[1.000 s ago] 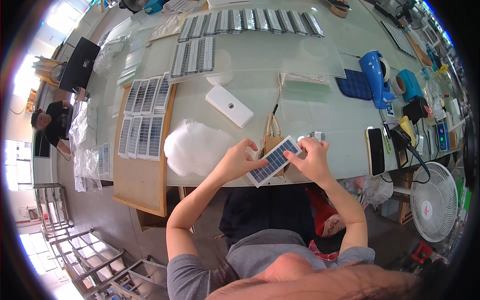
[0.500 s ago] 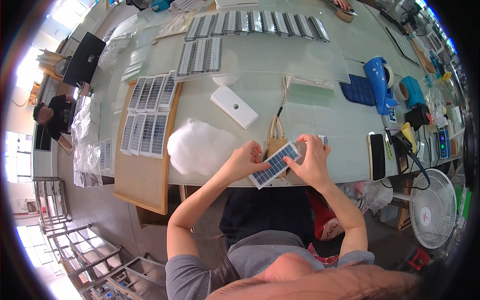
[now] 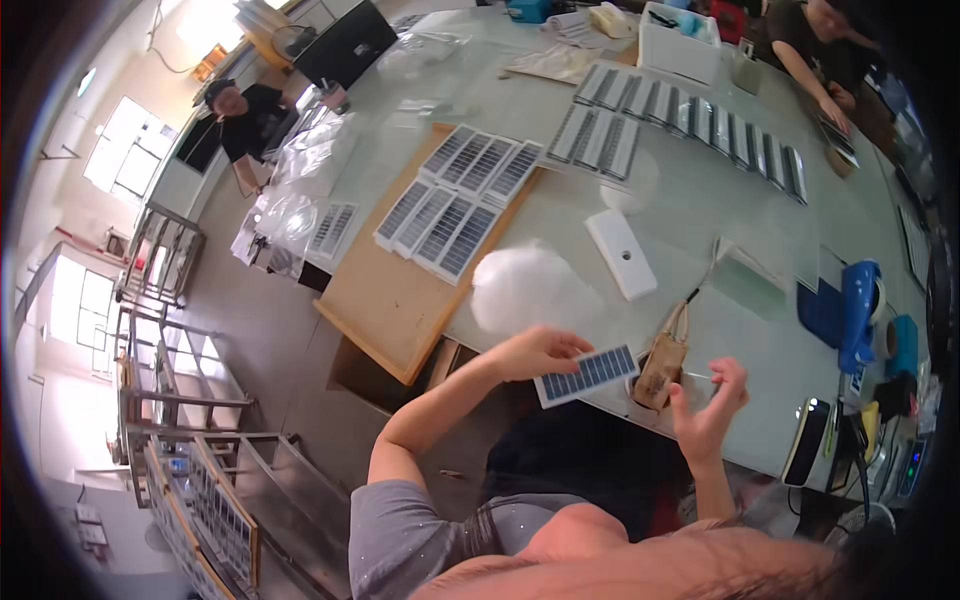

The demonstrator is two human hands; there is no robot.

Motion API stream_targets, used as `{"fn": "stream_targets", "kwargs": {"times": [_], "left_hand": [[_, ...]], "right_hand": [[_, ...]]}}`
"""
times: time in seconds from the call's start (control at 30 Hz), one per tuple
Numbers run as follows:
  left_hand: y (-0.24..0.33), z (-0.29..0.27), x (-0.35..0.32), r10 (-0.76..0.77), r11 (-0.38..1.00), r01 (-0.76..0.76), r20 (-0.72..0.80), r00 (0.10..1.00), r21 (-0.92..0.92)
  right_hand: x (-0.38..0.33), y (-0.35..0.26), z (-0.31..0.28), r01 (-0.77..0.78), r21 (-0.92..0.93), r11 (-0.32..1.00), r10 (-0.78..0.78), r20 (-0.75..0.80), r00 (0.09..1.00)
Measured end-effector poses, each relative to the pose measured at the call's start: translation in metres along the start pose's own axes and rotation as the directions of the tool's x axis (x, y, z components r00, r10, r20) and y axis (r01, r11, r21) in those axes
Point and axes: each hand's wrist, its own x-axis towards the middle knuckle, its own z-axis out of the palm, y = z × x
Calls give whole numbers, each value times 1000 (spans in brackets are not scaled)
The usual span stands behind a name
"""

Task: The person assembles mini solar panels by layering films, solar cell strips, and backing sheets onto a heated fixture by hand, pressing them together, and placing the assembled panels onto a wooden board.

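Observation:
My left hand (image 3: 540, 354) grips one end of a small white-framed solar panel (image 3: 600, 372), its dark blue cells facing up, over the table's near edge. My right hand (image 3: 708, 415) is apart from the panel, with thumb and fingers spread and nothing between them. Between the panel and that hand lies a tan block-shaped tool (image 3: 660, 368) with two prongs and a cord. Beyond my left hand is a fluffy white wad (image 3: 530, 290). A white box with a round hole (image 3: 620, 255) lies farther back.
At left, a wooden board (image 3: 375, 315) bears rows of solar panels (image 3: 445, 230). More panels stand in rows (image 3: 690, 108) at the back. A phone (image 3: 806, 440) and blue tape dispenser (image 3: 860, 315) lie at right. Two other people are at the table's far sides; metal racks stand at left.
My right hand has let go of the solar panel and moved right, fingers opening. The left hand keeps the panel, now turned flatter. The whole view has swung toward the left.

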Motion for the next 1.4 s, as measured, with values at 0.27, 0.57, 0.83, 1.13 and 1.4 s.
{"fn": "stream_targets", "kwargs": {"times": [0.27,0.57,0.83,1.13,1.4], "left_hand": [[-4,-272,-100,250,968,-132,-815,523,212],[-21,-348,-90,39,972,172,-827,561,162],[-57,-363,-69,138,924,289,-921,364,252],[-39,-307,-48,519,551,668,-832,196,501],[14,-38,12,744,454,-72,-334,578,888]], "right_hand": [[4,11,-7,27,-55,998,-27,9,1000],[2,10,-7,-13,-128,992,18,43,999],[5,11,-8,-19,-128,992,27,63,998],[88,83,13,47,-310,949,-71,-68,995],[151,127,-5,348,-437,829,-328,122,937]]}}
